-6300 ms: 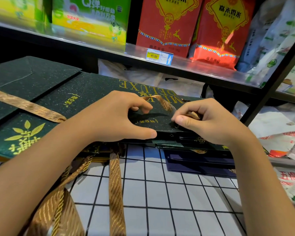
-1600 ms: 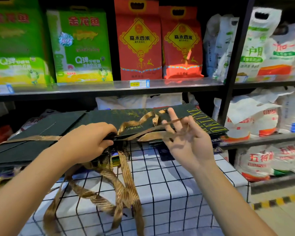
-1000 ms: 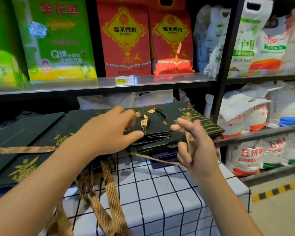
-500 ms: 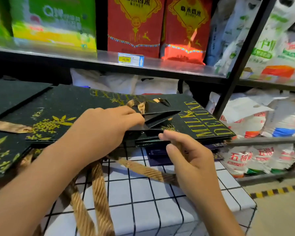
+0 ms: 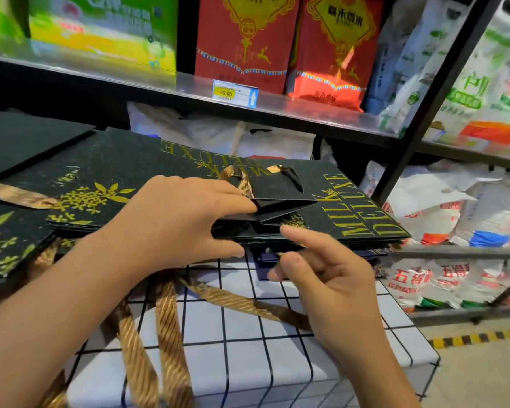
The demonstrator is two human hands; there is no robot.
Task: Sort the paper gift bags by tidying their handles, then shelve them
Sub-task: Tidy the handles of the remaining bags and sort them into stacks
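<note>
Flat dark green gift bags with gold print lie stacked on a checked table [image 5: 277,363]. The top bag [image 5: 351,213] reads "MILK DELUXE", and its mouth edge is lifted open. My left hand [image 5: 183,219] pinches that edge, fingers on top and thumb beneath. A gold ribbon handle [image 5: 242,301] runs from under the bags across the table into my right hand [image 5: 330,278]. That hand is just in front of the stack, its lower fingers curled round the ribbon and its index finger stretched toward the bag's mouth. Another short ribbon loop [image 5: 239,181] lies on top of the bag.
More gold handles [image 5: 171,348] hang over the table's front edge. A metal shelf [image 5: 277,110] with a price tag [image 5: 234,92] carries red rice bags [image 5: 242,33] above the stack. A black upright post [image 5: 424,107] and white sacks [image 5: 442,219] stand to the right.
My right hand has come down from the top of the stack to its front edge, drawing the ribbon across the table. My left hand keeps its hold on the bag's mouth.
</note>
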